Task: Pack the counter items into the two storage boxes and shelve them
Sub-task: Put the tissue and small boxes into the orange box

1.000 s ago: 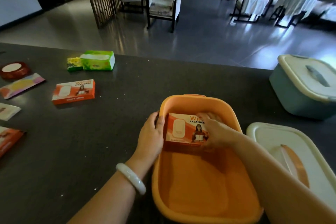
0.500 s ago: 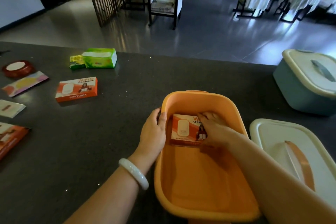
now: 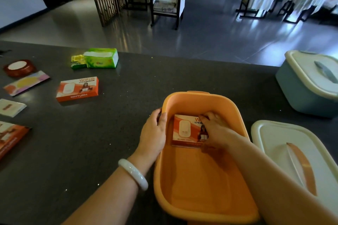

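An open orange storage box (image 3: 226, 107) stands on the dark counter in front of me. Inside it, at the far end, lies an orange WiFi box (image 3: 184, 131), flat near the bottom. My right hand (image 3: 215, 129) reaches into the storage box and grips the WiFi box's right side. My left hand (image 3: 153, 133) clasps the storage box's left rim, thumb inside. A second orange WiFi box (image 3: 77, 88) lies on the counter to the left. The blue storage box (image 3: 301, 100) with its lid on sits at the right.
The orange box's white lid (image 3: 274, 144) lies right of it. On the left are a green tissue pack (image 3: 101, 58), a small green packet (image 3: 77, 61), a round brown tin (image 3: 19, 67), a pastel flat pack (image 3: 25, 83), a white packet (image 3: 11, 107) and an orange pack (image 3: 11, 138).
My right hand has lowered the WiFi box from a tilted position near the rim down to the floor of the orange storage box. My left hand stays on the rim.
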A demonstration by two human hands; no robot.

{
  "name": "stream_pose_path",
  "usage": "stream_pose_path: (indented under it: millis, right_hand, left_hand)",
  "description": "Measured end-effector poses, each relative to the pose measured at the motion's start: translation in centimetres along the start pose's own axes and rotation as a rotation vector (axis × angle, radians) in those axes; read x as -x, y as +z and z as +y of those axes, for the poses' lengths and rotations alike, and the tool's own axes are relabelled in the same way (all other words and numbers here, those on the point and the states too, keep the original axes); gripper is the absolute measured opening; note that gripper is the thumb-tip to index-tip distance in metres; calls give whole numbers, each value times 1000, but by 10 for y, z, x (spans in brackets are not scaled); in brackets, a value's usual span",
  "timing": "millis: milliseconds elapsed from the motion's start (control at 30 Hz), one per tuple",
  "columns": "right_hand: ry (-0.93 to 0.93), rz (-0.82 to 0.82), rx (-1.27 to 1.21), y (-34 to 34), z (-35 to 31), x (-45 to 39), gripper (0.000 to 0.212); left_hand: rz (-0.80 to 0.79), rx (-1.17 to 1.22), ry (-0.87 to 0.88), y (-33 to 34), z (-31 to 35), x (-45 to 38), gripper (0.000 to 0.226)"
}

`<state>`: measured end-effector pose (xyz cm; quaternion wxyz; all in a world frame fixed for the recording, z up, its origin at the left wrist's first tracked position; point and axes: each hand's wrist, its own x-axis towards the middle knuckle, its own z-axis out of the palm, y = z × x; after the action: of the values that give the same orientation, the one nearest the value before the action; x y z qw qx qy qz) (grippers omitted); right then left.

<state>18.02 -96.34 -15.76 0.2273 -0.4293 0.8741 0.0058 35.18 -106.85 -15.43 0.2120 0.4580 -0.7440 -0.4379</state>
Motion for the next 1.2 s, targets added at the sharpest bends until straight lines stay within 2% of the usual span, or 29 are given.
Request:
stream_pose_path:
  millis: [133, 700, 800, 967, 1067, 1200]
  right_hand:
    - [-25, 3, 107, -1, -1, 0, 114]
    - [-16, -5, 52, 1, 1, -3, 121]
    - [-62, 30, -23, -2, 1, -1, 109]
    - [-171, 206, -234, -17, -4, 4, 66]
    - [-248, 292, -293, -35, -16, 2, 58]
    - [-359, 332, -301, -62, -50, -5, 50]
  left_hand:
    - [0, 4, -14, 1, -1, -1, 53]
    - [-11, 26, -38, -3, 5, 2, 53]
    - [-28, 43, -49, -5, 8, 3, 53]
    - [-25, -3, -93, -13, 13, 4, 49]
    - [1, 11, -68, -29, 8, 4, 39]
    - [47, 32, -137, -60, -15, 6, 23]
